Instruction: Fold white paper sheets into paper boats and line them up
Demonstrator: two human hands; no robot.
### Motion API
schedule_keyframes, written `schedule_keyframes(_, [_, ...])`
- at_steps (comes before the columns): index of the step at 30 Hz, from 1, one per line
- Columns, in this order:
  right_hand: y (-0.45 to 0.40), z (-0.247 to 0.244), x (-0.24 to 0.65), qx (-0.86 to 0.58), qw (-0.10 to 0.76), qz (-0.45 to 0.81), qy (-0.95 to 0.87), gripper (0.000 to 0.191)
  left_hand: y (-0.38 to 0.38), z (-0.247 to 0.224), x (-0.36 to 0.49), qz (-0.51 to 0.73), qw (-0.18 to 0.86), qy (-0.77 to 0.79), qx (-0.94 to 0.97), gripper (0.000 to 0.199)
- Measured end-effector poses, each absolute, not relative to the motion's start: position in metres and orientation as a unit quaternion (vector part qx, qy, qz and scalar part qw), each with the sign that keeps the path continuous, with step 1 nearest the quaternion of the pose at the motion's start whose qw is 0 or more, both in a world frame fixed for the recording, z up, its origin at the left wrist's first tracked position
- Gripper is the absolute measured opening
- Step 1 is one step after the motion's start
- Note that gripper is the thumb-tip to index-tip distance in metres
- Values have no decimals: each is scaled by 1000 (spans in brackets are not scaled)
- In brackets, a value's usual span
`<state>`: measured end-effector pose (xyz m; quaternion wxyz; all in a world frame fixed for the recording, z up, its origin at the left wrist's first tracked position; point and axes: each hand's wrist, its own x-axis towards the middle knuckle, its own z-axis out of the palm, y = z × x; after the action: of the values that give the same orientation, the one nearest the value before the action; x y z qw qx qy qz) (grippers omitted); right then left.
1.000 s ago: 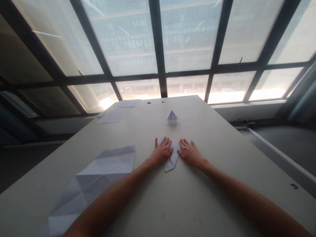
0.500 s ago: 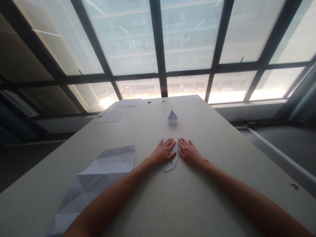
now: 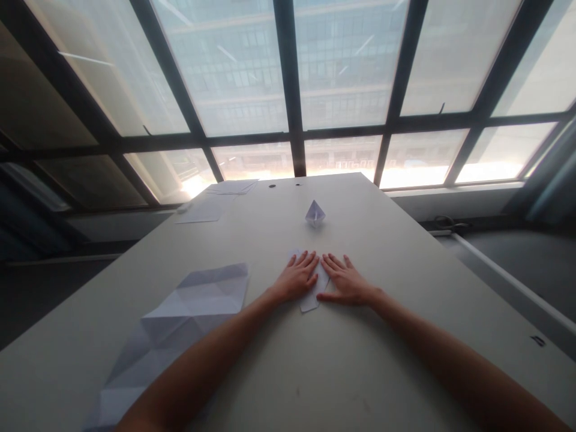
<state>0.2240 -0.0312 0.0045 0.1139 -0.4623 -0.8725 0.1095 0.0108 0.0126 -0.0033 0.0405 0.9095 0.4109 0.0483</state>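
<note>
A small folded white paper lies flat on the white table, partly covered by both hands. Across its left side rests my left hand, palm down with the fingers spread. My right hand lies palm down over its right side, fingers stretched, the thumb reaching to the paper's lower right edge. The fingertips of both hands are close together near the top of the paper. Beyond them a small folded paper piece with a pointed top stands on the table.
A large creased sheet lies at the left, partly under my left forearm. Flat sheets and stacked papers sit at the far left. A dark mark is near the right edge. Windows stand behind the table.
My right hand has shifted slightly left over the folded paper, and its thumb has moved down to the paper's lower edge. My left hand has barely moved.
</note>
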Motion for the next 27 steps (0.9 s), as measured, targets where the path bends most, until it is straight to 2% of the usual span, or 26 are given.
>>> schedule_keyframes(7, [-32, 4, 223, -466, 121, 110, -870, 108, 10, -4, 15, 62, 24, 507, 860, 73])
schedule_keyframes(10, [-32, 4, 223, -465, 126, 108, -870, 101, 12, -5, 15, 62, 17, 528, 847, 75])
schedule_keyframes(20, [-32, 5, 222, -441, 162, 109, -876, 57, 14, -5, 12, 73, 4, 484, 872, 60])
schedule_keyframes(27, [-32, 2, 219, -453, 179, 77, -870, 53, 15, -4, 12, 115, 69, 378, 916, 53])
